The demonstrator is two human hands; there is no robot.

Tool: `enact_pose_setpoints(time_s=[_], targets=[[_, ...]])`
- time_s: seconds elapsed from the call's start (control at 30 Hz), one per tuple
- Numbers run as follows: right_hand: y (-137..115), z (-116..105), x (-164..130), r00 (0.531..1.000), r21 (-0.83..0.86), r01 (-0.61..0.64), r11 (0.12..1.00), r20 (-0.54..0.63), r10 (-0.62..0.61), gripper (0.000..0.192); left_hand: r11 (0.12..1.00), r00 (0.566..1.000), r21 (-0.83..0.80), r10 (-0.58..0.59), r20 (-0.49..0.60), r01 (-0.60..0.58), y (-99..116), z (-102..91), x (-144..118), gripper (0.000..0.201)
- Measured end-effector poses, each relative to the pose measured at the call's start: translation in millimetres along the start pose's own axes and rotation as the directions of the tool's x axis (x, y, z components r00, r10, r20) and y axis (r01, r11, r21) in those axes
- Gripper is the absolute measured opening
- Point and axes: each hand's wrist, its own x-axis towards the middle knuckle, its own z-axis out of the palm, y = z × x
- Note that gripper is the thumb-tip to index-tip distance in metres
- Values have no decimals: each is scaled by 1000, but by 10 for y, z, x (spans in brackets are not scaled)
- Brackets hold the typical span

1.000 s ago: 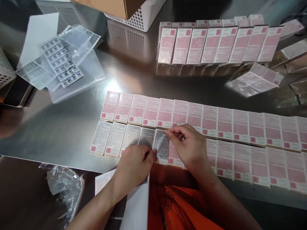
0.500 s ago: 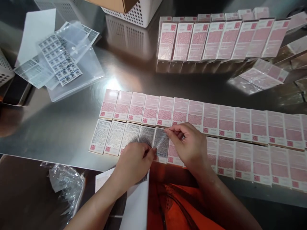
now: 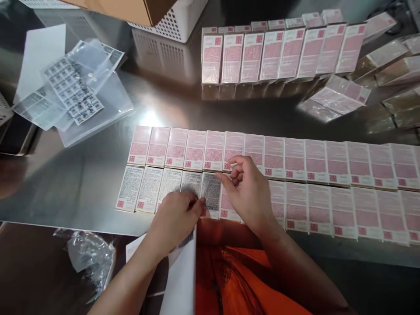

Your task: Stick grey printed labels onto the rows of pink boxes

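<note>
Two rows of flat pink-printed boxes [image 3: 295, 159] lie side by side on a steel table [image 3: 82, 179]. The near row's leftmost boxes carry grey text labels [image 3: 149, 187]. My left hand [image 3: 177, 216] presses its fingertips on the lower left edge of the newest grey label [image 3: 211, 194]. My right hand [image 3: 246, 192] rests on the neighbouring pink boxes, its thumb touching that label's upper right corner. Neither hand lifts anything.
Clear plastic folders with sticker sheets [image 3: 70, 89] lie at the far left. A white perforated basket [image 3: 170, 19] holding a cardboard box stands at the back. More pink boxes [image 3: 272, 54] stand upright behind. White paper [image 3: 180, 280] and an orange cloth [image 3: 239, 280] lie below the table edge, crumpled film [image 3: 90, 258] to the left.
The view has drifted right and slightly up, so everything sits further left. My right hand's fingers have opened a little above the label; my left hand stays pressed on it.
</note>
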Motion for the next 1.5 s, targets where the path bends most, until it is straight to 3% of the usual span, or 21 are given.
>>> enact_pose_setpoints(time_s=[0.17, 0.37, 0.5, 0.57, 0.67, 0.77, 0.87, 0.93, 0.97, 1.0, 1.1, 1.13, 1.17, 1.23, 1.33, 1.4, 1.5], targets=[[-13, -27, 5, 1000, -18, 11, 1000, 20, -10, 26, 999, 1000, 47, -10, -28, 11, 16, -6, -22, 42], [-47, -79, -23, 988, -51, 145, 988, 62, -142, 35, 998, 993, 6, -54, -106, 55, -11, 57, -94, 41], [-39, -93, -120, 930, -135, 348, 928, 177, -323, 64, 997, 973, -36, -80, -218, 74, -74, 42, -190, 44], [-17, -90, -179, 903, -175, 414, 893, 203, -379, 66, 995, 942, -64, -94, -322, 77, -128, -29, -266, 47], [-18, -101, -285, 910, -77, 407, 910, 118, -397, 53, 990, 823, -89, -139, -550, 108, -210, -178, -422, 48], [-148, -128, -427, 920, 253, 367, 895, 44, -390, 37, 983, 607, -104, -173, -776, 149, -250, -272, -591, 46], [-397, -113, -568, 858, 493, 367, 789, 148, -492, 43, 993, 407, -58, -97, -908, 107, -247, -266, -721, 46], [-563, -64, -622, 803, 556, 392, 733, 182, -567, 39, 999, 340, -21, -28, -940, 26, -255, -241, -798, 46], [-627, -32, -631, 793, 572, 398, 717, 179, -583, 30, 998, 343, -20, 0, -939, -53, -272, -233, -840, 44], [-674, -2, -628, 796, 583, 394, 711, 171, -580, 20, 987, 380, -38, 25, -925, -158, -299, -231, -885, 41], [-710, 58, -585, 838, 616, 333, 714, 154, -524, 11, 883, 637, -188, 149, -757, -430, -436, -250, -1014, 26], [-699, 66, -573, 847, 631, 308, 712, 160, -507, 13, 858, 703, -239, 180, -688, -454, -492, -254, -1045, 28], [-685, 70, -566, 851, 646, 292, 705, 160, -499, 16, 849, 739, -271, 187, -647, -453, -546, -252, -1068, 28], [-667, 77, -570, 845, 658, 324, 680, 122, -521, 18, 856, 726, -280, 150, -671, -435, -640, -225, -1088, 22], [-683, 93, -604, 818, 618, 473, 627, -45, -573, 16, 874, 623, -225, 108, -775, -431, -714, -153, -1085, 23], [-715, 102, -623, 804, 595, 526, 608, -113, -584, 14, 890, 586, -185, 108, -803, -417, -718, -115, -1088, 26], [-766, 105, -638, 815, 600, 522, 607, -139, -563, 9, 907, 595, -178, 94, -798, -381, -680, -87, -1110, 28]])
